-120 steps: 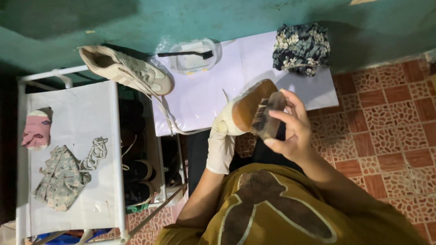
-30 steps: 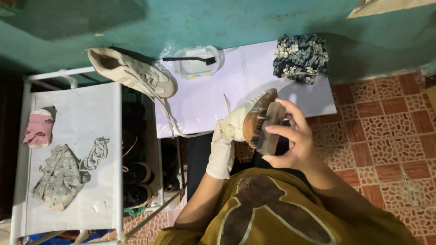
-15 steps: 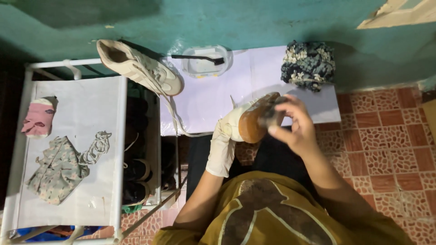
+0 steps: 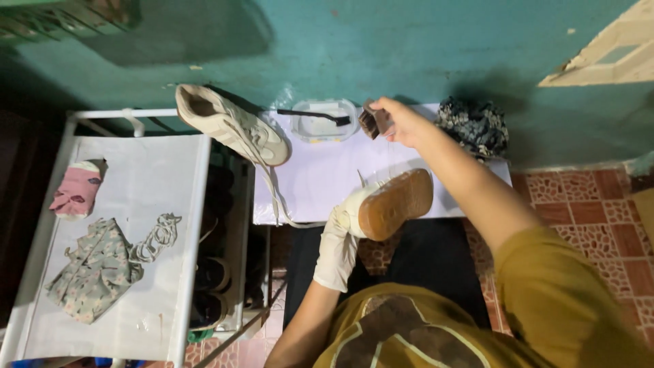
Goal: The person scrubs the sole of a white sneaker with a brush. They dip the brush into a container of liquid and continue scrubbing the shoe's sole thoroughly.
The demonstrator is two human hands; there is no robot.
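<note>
**Sneaker held sole-up while a brush reaches the water tub**

The sneaker (image 4: 388, 203), cream with a ridged tan rubber sole, is raised above the white desk (image 4: 320, 180), gripped by the left hand (image 4: 338, 249) in a pale glove. The bare right hand (image 4: 397, 120) is closed round a dark-bristled brush (image 4: 371, 123) beside a clear plastic tub (image 4: 322, 121). A wet brush could likely drip on the desk, or slip. A second sneaker (image 4: 231, 126) leans nearby.

Dim, uneven light from above, deep shadows at left, sharp focus, slight edge distortion
</note>
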